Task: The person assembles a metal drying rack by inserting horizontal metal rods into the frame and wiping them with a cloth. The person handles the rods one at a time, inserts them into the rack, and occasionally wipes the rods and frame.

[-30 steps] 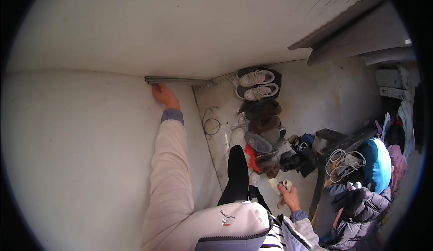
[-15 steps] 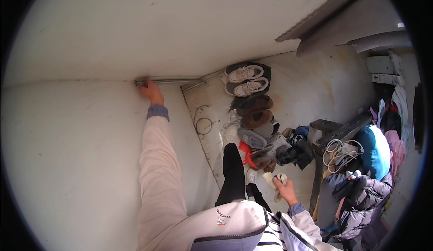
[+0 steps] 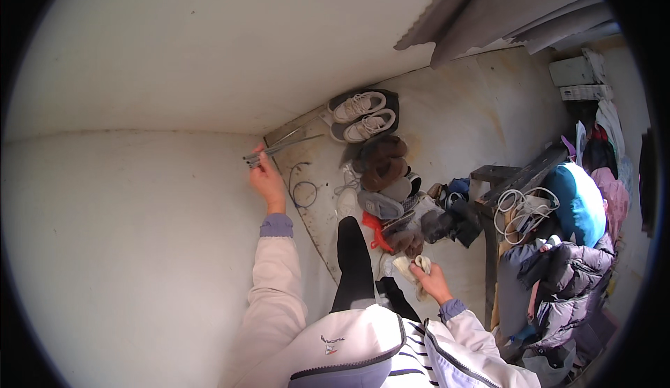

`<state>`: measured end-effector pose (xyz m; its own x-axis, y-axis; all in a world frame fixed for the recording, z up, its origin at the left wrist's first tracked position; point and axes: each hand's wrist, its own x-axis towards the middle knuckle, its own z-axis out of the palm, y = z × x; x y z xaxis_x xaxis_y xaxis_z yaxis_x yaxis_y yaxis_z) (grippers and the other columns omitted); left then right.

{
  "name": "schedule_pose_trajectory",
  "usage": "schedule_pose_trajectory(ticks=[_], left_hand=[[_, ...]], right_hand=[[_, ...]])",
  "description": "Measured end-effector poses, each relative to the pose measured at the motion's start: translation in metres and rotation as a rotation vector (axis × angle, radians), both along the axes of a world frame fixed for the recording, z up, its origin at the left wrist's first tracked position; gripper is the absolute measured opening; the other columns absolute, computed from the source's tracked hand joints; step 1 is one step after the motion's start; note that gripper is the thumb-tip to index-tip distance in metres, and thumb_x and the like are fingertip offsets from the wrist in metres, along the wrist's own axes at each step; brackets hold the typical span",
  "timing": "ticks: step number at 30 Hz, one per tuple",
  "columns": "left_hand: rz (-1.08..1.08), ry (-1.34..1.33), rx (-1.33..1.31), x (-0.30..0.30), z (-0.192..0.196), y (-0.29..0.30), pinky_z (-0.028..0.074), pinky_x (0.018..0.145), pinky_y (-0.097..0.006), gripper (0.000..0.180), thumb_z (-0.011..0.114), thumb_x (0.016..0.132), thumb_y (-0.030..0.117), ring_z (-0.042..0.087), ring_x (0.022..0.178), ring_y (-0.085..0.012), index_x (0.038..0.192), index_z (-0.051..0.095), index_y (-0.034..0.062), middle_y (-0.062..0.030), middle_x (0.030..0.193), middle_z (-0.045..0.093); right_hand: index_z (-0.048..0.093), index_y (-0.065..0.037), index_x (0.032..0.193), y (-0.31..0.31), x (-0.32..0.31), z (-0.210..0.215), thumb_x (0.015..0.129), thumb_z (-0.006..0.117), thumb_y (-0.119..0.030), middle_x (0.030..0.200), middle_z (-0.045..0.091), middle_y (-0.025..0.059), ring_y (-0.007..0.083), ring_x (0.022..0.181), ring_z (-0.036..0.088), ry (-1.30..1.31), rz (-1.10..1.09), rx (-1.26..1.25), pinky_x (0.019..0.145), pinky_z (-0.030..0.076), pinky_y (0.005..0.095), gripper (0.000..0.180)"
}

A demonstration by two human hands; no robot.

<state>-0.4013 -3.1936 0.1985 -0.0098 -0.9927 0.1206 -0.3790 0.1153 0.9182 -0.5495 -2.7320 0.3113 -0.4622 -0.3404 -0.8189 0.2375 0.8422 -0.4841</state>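
Note:
My left hand (image 3: 265,180) is closed around a small bundle of thin grey metal rods (image 3: 286,146). It is held near the foot of the pale wall, and the rods reach to the right over the floor. Lower right, my right hand (image 3: 435,285) grips a crumpled cream cloth (image 3: 405,268) in front of my body. Part of the cloth is hidden by the fingers, and I cannot tell its exact kind.
White sneakers (image 3: 364,114), brown shoes (image 3: 384,165) and other footwear lie in a row ahead. A loop of dark wire (image 3: 304,194) rests on the floor. On the right stand a dark wooden frame (image 3: 499,176), a white cable (image 3: 525,210), a blue cushion (image 3: 581,203) and a puffy jacket (image 3: 576,276).
My left hand has moved right and nearer to me, drawing the rods off the wall's base and tilting them. My right hand has shifted slightly up and left with the cloth.

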Motion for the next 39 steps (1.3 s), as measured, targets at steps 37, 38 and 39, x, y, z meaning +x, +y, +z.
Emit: schedule_pose_trajectory(ticks=[37, 38, 39], left_hand=[[-1.093, 0.428, -0.188, -0.164, 0.241, 0.287, 0.055, 0.095, -0.041, 0.059, 0.072, 0.072, -0.001, 0.059, 0.121, -0.0385, 0.128, 0.056, -0.0051, -0.0240, 0.130, 0.057], [-1.063, 0.457, -0.181, -0.167, 0.231, 0.282, 0.055, 0.096, -0.041, 0.059, 0.072, 0.073, -0.001, 0.058, 0.122, -0.0391, 0.129, 0.055, -0.0052, -0.0242, 0.131, 0.056], [-1.081, 0.503, -0.113, -0.166, 0.215, 0.273, 0.054, 0.096, -0.042, 0.053, 0.070, 0.078, -0.002, 0.057, 0.122, -0.0400, 0.129, 0.055, -0.0056, -0.0252, 0.132, 0.055]], right_hand=[[0.061, -0.005, 0.110, -0.041, -0.117, 0.051, 0.091, 0.067, -0.006, 0.090, 0.055, -0.0014, 0.0070, 0.085, 0.052, 0.652, -0.476, -0.586, 0.075, 0.044, 0.0212, 0.021], [0.061, -0.005, 0.110, -0.043, -0.131, 0.039, 0.091, 0.067, -0.006, 0.090, 0.055, -0.0015, 0.0070, 0.085, 0.051, 0.668, -0.487, -0.587, 0.075, 0.043, 0.0211, 0.020], [0.061, -0.005, 0.110, -0.043, -0.146, 0.028, 0.092, 0.067, -0.006, 0.090, 0.054, -0.0016, 0.0070, 0.086, 0.051, 0.703, -0.501, -0.583, 0.075, 0.043, 0.0210, 0.019]])
